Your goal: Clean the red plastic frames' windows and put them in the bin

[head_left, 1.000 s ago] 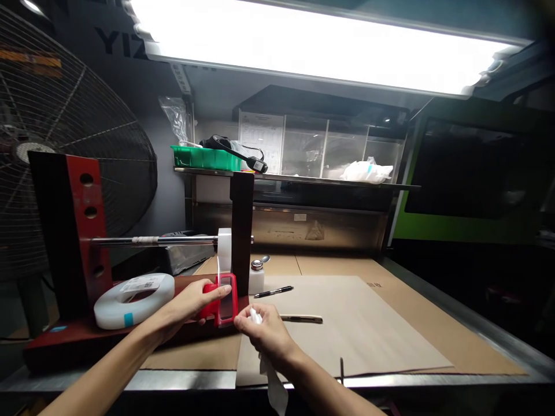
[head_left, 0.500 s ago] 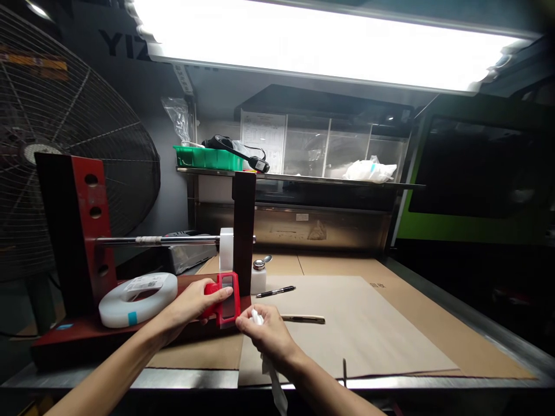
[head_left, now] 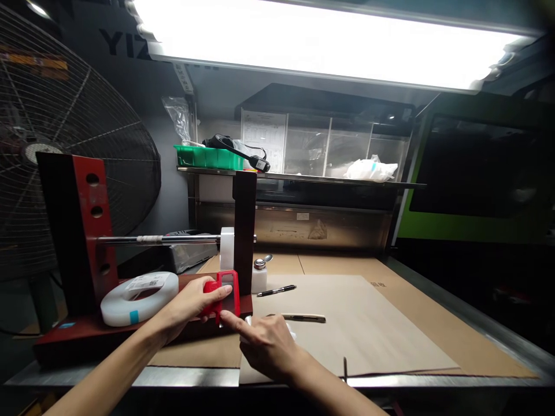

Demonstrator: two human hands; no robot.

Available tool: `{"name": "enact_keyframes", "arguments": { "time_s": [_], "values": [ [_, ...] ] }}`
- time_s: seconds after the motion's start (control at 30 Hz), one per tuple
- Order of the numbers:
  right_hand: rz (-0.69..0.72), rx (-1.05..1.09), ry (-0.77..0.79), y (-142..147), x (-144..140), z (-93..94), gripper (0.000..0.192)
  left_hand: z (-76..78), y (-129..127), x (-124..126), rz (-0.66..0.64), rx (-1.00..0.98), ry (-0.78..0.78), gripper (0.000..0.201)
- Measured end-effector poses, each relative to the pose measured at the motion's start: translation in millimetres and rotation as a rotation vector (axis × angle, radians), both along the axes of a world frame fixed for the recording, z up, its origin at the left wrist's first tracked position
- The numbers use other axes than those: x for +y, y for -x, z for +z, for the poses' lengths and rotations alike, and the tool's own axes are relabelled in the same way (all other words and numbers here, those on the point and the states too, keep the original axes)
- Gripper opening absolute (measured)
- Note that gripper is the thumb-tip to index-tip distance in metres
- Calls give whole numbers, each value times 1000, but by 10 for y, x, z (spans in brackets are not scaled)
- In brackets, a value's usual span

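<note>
My left hand [head_left: 191, 303] grips a small red frame-shaped part [head_left: 226, 297] with a clear window, held upright at the front of a red stand's base [head_left: 87, 338]. My right hand [head_left: 262, 341] lies palm down just right of it, its forefinger stretched out to touch the part's lower edge. A scrap of white wipe [head_left: 291, 331] peeks out from under that hand. Right behind the part, a narrow white tape roll [head_left: 226, 248] sits on the stand's steel rod [head_left: 173, 238].
A flat white roll [head_left: 139, 296] lies on the stand's base. A small pump bottle [head_left: 259, 276], a black pen [head_left: 275, 290] and a slim metal tool [head_left: 301, 317] rest on brown paper [head_left: 368, 323]. A big fan [head_left: 52, 144] stands left; a green tray [head_left: 208, 157] sits on the shelf.
My right hand has dropped from a raised pinch on the wipe to palm down on the paper, its forefinger now on the red part. The hanging wipe tail is out of sight.
</note>
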State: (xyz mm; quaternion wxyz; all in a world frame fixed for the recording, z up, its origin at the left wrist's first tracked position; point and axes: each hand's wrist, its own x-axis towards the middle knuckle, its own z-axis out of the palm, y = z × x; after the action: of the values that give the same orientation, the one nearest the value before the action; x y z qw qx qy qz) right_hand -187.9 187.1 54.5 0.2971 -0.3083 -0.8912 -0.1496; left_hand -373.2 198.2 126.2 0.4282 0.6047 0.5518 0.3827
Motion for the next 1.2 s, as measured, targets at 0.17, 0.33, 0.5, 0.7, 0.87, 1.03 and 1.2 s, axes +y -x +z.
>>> {"name": "enact_keyframes", "arguments": {
  "time_s": [0.17, 0.33, 0.5, 0.7, 0.87, 1.03, 1.2],
  "values": [
    [-6, -4, 28, -83, 51, -1, 64, -6, 28, -3, 5, -4, 0, 53],
    [-311, 42, 376, -572, 443, 117, 26, -18, 42, -9, 34, 21, -3, 52],
    [-386, -119, 545, -1030, 808, -1, 16, -28, 32, -6, 36, 21, -4, 50],
    [-322, -95, 484, -1039, 789, 47, 7, -30, 26, -5, 35, 28, -7, 50],
    [-229, 43, 223, -713, 649, 484, 23, -9, 9, -31, 23, 30, 6, 48],
    [-177, -18, 27, -285, 562, 748, 26, -11, -8, -37, -6, 21, 10, 50],
    [-190, -123, -68, -130, 562, 748, 25, -20, 5, -18, -39, 11, 12, 49]
  ]
}}
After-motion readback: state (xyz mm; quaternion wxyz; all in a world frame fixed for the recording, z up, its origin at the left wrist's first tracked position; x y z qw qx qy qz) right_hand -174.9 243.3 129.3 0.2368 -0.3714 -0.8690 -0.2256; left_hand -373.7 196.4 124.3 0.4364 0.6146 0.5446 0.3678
